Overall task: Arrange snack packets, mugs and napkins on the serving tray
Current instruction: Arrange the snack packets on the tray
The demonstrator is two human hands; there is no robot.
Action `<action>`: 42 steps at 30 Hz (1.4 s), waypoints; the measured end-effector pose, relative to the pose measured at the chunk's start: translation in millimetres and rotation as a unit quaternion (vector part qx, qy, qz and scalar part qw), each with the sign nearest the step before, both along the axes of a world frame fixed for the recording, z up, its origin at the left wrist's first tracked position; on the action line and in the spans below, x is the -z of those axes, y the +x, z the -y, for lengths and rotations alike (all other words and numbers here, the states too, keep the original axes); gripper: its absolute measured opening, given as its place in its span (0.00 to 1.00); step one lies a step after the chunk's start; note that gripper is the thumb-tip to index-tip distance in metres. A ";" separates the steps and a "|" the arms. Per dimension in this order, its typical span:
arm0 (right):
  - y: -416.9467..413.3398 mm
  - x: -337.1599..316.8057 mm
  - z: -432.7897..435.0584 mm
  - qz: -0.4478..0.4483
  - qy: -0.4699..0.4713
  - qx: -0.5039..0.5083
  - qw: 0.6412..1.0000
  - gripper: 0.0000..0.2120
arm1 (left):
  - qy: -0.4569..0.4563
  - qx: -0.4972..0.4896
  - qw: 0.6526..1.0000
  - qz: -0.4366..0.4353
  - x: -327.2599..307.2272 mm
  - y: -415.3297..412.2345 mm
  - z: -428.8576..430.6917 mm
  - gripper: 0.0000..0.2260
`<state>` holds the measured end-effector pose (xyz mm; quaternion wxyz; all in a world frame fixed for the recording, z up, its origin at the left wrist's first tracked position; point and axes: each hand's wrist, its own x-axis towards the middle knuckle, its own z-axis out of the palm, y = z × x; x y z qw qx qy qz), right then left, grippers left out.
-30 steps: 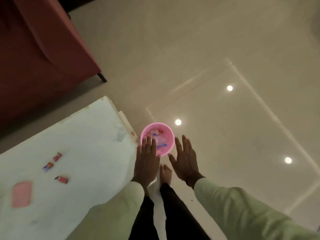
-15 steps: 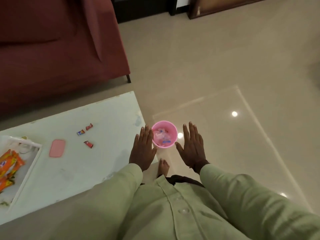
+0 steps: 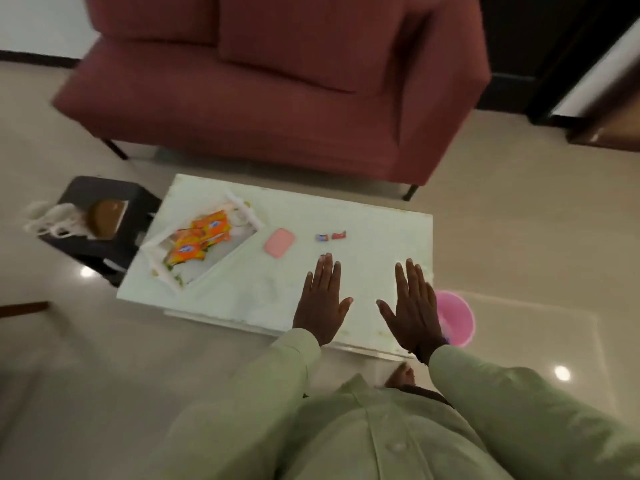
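Orange snack packets heaped in the white serving tray, table's left end.
Left hand and right hand flat, fingers spread, holding nothing above the white table; maroon sofa behind.

Sofa deep maroon, plain weave. Table white, faintly stained. Tray white, holding snack packets in orange with a white-and-blue logo. Flat pad salmon pink. Two small wrapped sweets: one red, one red with blue. Bucket bright pink. Sleeves and shirt pale green. Floor tiles glossy beige. Side stool black; round thing on it brown.
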<state>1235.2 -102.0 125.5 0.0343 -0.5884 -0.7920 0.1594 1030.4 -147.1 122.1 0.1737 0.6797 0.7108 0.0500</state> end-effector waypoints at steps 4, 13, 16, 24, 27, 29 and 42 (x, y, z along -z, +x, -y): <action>-121.4 -1.3 22.9 -0.039 -0.002 -0.049 0.998 0.40 | -0.006 -0.051 0.998 -0.033 -4.1 -117.0 46.2 0.33; -282.5 -2.4 31.6 -0.039 0.001 -0.122 0.992 0.40 | -0.029 -0.182 0.982 -0.034 -4.7 -282.7 89.9 0.33; -311.4 7.1 24.3 -0.035 -0.006 -0.133 0.991 0.40 | -0.038 -0.185 0.981 -0.033 0.0 -313.5 79.7 0.33; -383.5 16.0 -4.0 -0.020 -0.049 -0.107 0.993 0.40 | -0.041 -0.120 0.992 -0.021 -2.0 -385.4 43.9 0.33; -407.3 11.8 -10.8 -0.020 -0.051 -0.079 0.995 0.41 | -0.050 -0.106 0.993 -0.020 0.7 -413.8 34.4 0.34; -421.6 13.0 -13.0 -0.019 -0.042 -0.074 0.996 0.40 | -0.053 -0.092 0.994 -0.020 3.0 -433.2 24.1 0.34; -526.8 40.0 -26.6 -0.267 -0.290 0.333 0.857 0.29 | -0.174 -0.009 0.975 0.140 37.0 -541.1 -45.7 0.27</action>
